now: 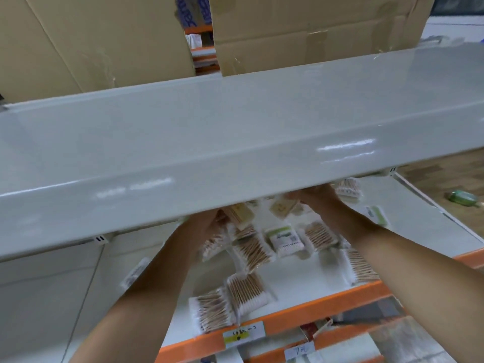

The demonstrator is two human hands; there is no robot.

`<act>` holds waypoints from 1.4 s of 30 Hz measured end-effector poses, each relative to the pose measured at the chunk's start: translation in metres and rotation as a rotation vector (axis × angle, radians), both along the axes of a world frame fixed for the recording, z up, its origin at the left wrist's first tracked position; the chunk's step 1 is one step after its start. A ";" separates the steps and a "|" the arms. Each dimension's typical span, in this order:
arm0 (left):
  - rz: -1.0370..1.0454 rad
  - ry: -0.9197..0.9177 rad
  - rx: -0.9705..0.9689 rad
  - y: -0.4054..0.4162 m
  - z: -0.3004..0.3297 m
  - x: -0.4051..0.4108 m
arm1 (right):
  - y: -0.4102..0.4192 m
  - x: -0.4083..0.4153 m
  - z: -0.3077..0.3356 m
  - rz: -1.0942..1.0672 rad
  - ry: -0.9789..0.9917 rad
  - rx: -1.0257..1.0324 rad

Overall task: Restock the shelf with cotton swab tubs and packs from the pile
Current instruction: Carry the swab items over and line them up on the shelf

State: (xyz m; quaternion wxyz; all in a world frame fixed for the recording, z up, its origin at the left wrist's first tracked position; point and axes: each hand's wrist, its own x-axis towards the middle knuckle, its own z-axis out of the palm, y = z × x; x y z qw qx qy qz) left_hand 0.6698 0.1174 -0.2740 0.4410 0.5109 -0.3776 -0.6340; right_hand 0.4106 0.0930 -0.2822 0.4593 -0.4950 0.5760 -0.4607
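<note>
Two hands reach under the shelf, the left hand (207,224) and the right hand (318,196). Two big cardboard boxes (314,30) sit on top. About nine clear packs of cotton swabs (248,289) lie below, though blur hides some. One green-label pack (284,238) lies among them. Two price tags (242,334) show.

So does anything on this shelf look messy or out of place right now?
Yes. The cotton swab packs lie scattered at odd angles across the white shelf rather than in rows, some overlapping. A green bottle-like item lies on the wooden floor at far right. Both hands reach in under the upper shelf, which hides their fingers.
</note>
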 end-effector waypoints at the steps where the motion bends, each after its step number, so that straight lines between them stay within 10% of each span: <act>1: 0.024 0.010 0.010 0.003 -0.002 0.005 | -0.001 0.003 -0.002 0.028 -0.002 0.009; 42: 0.050 0.106 -0.087 0.042 -0.040 0.020 | 0.029 0.027 -0.079 0.364 -0.453 0.103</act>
